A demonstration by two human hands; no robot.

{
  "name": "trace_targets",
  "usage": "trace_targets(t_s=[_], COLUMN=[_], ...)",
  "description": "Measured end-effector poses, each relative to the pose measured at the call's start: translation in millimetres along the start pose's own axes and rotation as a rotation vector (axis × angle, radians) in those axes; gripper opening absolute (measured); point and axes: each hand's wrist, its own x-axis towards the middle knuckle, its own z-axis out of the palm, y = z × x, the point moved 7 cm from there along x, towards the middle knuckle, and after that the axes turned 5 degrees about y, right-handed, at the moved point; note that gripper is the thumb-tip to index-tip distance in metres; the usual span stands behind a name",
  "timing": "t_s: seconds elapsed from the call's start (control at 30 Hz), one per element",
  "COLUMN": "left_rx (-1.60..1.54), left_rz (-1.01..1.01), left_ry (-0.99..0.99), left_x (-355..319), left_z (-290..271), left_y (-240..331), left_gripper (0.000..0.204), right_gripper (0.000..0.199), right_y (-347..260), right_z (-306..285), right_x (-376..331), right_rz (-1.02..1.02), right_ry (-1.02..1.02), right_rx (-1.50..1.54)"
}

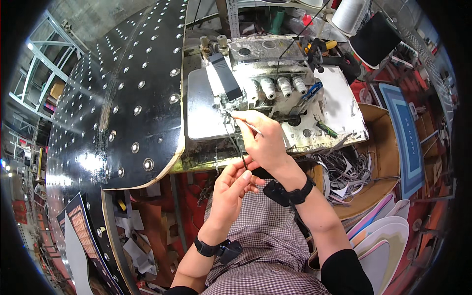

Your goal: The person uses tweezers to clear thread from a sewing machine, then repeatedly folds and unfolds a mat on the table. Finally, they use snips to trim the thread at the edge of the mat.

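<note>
In front of me stands an overlock sewing machine with several pale tension knobs and a dark block on its head. My right hand is at the needle area, its fingers closed on a thin silver tool whose tip is hidden. Below and nearer to me, my left hand pinches a dark cord-like strand between thumb and fingers. That strand runs up toward the needle area. Too little shows there to tell whether it passes through the needle or the foot.
A studded black tabletop curves along the left. On the right, a cardboard box holds tangled grey strips, and blue-handled snips rest on the machine. Thread cones stand at the back right. Several coloured curved panels lean below.
</note>
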Motion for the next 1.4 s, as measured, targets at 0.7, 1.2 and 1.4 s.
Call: trace_targets(t_s=[0.7, 1.2, 1.4], left_rx=[-0.047, -0.010, -0.021], left_rz=[-0.002, -0.004, -0.004], left_ry=[-0.010, 0.010, 0.012], left_x=[6.2, 5.5, 6.3], left_z=[-10.7, -9.5, -10.0], left_y=[-4.1, -2.3, -3.0], left_gripper=[0.035, 0.034, 0.034], right_gripper=[0.018, 0.019, 0.019], right_y=[-4.6, -3.6, -5.1], right_z=[3.8, 3.9, 4.1], right_x=[-2.5, -3.9, -2.1], right_rz=[-0.010, -0.029, 0.003], right_ry=[-0.012, -0.031, -0.038], right_rx=[-0.044, -0.043, -0.049])
